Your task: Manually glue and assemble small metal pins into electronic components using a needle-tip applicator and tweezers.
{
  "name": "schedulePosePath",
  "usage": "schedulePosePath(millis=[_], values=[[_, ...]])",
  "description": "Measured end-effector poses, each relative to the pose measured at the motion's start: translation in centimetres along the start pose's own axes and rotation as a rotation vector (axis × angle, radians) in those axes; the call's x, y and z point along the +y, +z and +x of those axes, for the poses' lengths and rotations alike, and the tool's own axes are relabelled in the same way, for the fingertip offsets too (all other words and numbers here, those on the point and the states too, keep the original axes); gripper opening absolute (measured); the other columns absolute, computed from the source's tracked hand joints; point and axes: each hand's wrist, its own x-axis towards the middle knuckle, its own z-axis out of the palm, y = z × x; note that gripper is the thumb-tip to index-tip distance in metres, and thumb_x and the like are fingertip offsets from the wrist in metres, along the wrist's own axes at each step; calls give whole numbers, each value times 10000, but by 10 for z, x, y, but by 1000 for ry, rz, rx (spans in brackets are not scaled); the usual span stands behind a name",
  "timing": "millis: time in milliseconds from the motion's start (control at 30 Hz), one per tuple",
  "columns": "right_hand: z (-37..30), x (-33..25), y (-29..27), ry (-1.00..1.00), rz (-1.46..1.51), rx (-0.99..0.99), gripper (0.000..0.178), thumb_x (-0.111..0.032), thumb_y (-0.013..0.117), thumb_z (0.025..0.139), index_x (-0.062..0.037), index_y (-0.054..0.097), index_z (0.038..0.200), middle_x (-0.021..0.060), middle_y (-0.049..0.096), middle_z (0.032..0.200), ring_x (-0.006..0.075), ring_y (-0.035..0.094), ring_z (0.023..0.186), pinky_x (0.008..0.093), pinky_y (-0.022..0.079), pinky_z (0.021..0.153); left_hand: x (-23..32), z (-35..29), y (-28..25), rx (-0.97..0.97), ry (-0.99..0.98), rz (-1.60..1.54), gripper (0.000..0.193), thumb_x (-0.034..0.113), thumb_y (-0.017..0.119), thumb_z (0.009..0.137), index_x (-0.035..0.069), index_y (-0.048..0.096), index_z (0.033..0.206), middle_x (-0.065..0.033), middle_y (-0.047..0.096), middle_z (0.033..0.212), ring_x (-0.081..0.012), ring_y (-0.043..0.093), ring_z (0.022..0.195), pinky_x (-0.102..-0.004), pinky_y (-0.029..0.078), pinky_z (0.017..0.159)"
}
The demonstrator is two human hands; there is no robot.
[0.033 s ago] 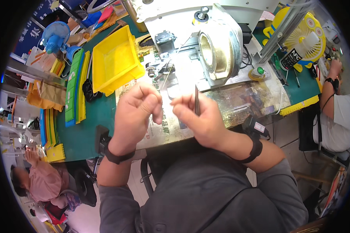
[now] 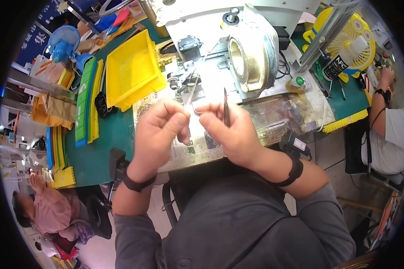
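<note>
My left hand (image 2: 156, 134) is closed in a pinch, thumb against forefinger, above the front of the workbench. Anything between those fingertips is too small to make out. Close to its right, my right hand (image 2: 233, 134) is also closed, its thumb and forefinger nearly meeting the left fingertips. A slim dark pointed tool (image 2: 226, 112) stands up between the right hand's fingers, tip away from me. Just beyond both hands is the brightly lit bench machine (image 2: 211, 83), with a large pale ring-shaped part (image 2: 253, 62) on its right side.
A yellow plastic tray (image 2: 132, 67) lies left of the machine, beside green, blue and yellow strips (image 2: 87, 98). A blue fan (image 2: 63, 42) stands at the far left, a yellow fan (image 2: 354, 45) and dark bottle (image 2: 335, 67) at the right. Other people sit on both sides.
The dark tool in my right hand has tilted slightly, with more of its tip showing. My two hands have come a little closer together at the fingertips.
</note>
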Motion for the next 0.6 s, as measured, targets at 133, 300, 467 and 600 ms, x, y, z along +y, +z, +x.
schedulePosePath(millis=[133, 300, 467, 600], values=[[19, -8, 0, 93, 89, -61, 213, -198, 607, 1019, 4, 654, 971, -9, 628, 826, 40, 541, 760, 238, 443, 653, 8, -9, 23, 26, 54, 409, 49, 40, 637, 958, 6, 667, 976, -40, 637, 752, -88, 603, 670, -241, 487, 623], [5, -8, -16, 75, -160, -7, 236, -205, 638, 986, -2, 682, 872, -24, 594, 710, 40, 488, 648, 254, 417, 591, 21, -11, 1, 144, 269, 633, 144, 55, 642, 936, -8, 736, 1026, -94, 724, 915, -93, 585, 598, -242, 465, 578], [-4, 1, -14, 19, -470, -153, 263, -189, 627, 986, 13, 616, 819, 60, 514, 656, 124, 460, 609, 331, 387, 561, 25, 15, 19, 37, -236, -179, 417, 188, 531, 1025, -74, 546, 1349, -108, 686, 952, -90, 540, 548, -217, 446, 534], [0, -4, -19, 56, -489, -196, 233, -211, 628, 992, 7, 604, 915, 46, 468, 662, 132, 452, 602, 327, 393, 564, 0, 27, 6, 86, -154, -259, 265, 159, 564, 1023, -56, 629, 1162, -56, 617, 795, -98, 549, 588, -212, 446, 557]])
